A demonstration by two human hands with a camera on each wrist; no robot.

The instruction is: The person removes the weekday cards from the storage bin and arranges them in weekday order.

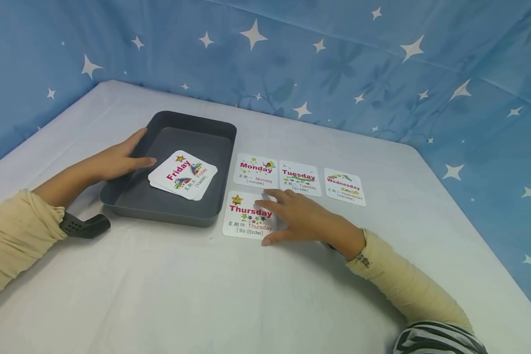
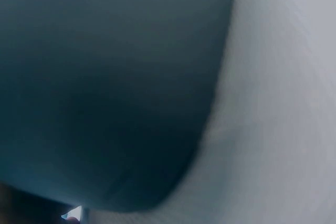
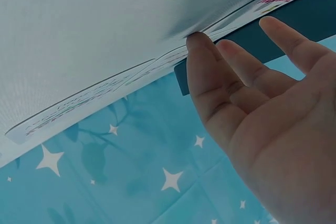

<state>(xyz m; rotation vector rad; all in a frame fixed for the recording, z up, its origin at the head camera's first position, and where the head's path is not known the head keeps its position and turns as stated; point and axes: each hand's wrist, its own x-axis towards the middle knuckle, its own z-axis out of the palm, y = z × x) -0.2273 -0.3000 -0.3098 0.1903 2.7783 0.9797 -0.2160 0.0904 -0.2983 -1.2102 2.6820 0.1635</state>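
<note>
My right hand point(image 1: 298, 216) hovers or rests at the right side of the Thursday card point(image 1: 245, 228), fingers spread and partly covering it. The card lies flat. In the right wrist view a fingertip of the right hand point(image 3: 278, 108) meets the tabletop close to the cards. Beside the dark grey tray point(image 1: 159, 211), my left hand point(image 1: 117, 160) lies at the left rim with loosely extended fingers and the thumb reaching over the inside. A small stack of cards, the Friday card point(image 1: 183, 174) uppermost, sits in the tray. The left wrist view shows a blurred dark tray wall point(image 2: 115, 93).
Behind the Thursday card lie the Monday card point(image 1: 255, 176) and Tuesday card point(image 1: 300, 184), edges nearly meeting. The Wednesday card point(image 1: 345, 192) is a little apart on the right. A white cloth point(image 1: 181, 295) covers the table; a blue starry curtain point(image 1: 283, 64) hangs behind.
</note>
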